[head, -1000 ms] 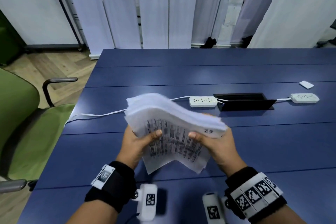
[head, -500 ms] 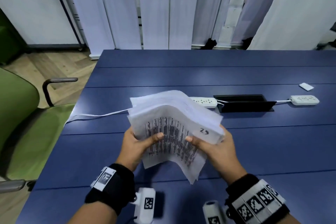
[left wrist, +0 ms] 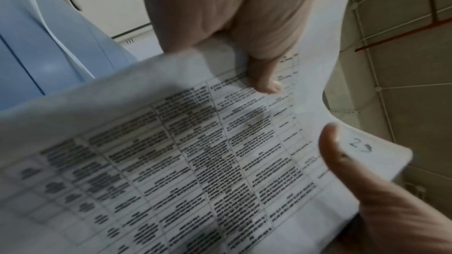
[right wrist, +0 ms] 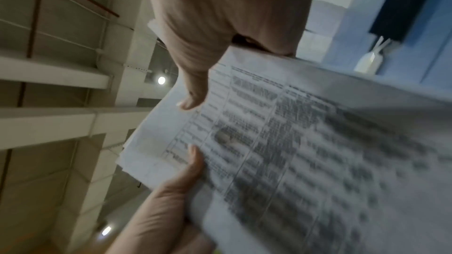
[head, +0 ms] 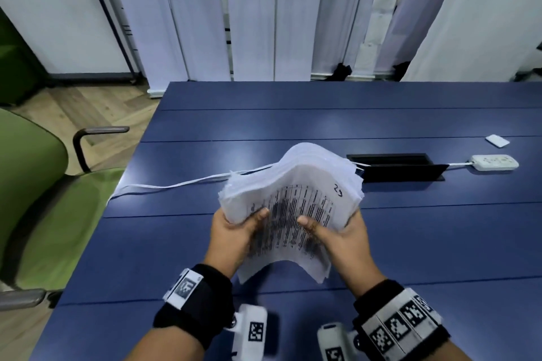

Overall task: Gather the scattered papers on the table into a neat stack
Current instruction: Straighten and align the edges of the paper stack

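Observation:
A thick stack of printed papers (head: 293, 193) is held in the air above the blue table (head: 381, 243), bowed upward, its top sheet marked "29". My left hand (head: 234, 231) grips the stack's left side with the thumb on the printed face. My right hand (head: 340, 231) grips the right side the same way. The left wrist view shows the printed sheet (left wrist: 195, 161) with my left thumb pressed on it. The right wrist view shows the sheet (right wrist: 305, 152) blurred, my right thumb on its edge. Fingers under the stack are hidden.
A white power strip (head: 495, 162) and a small white card (head: 497, 141) lie at the right. A black cable hatch (head: 396, 167) sits mid-table, and a white cord (head: 176, 184) runs left. A green chair (head: 35, 199) stands at the table's left edge.
The stack has turned from tilting down-right to more upright and bowed, its far edge now raised and hiding the nearer power strip. Both hands have kept their hold and shifted slightly.

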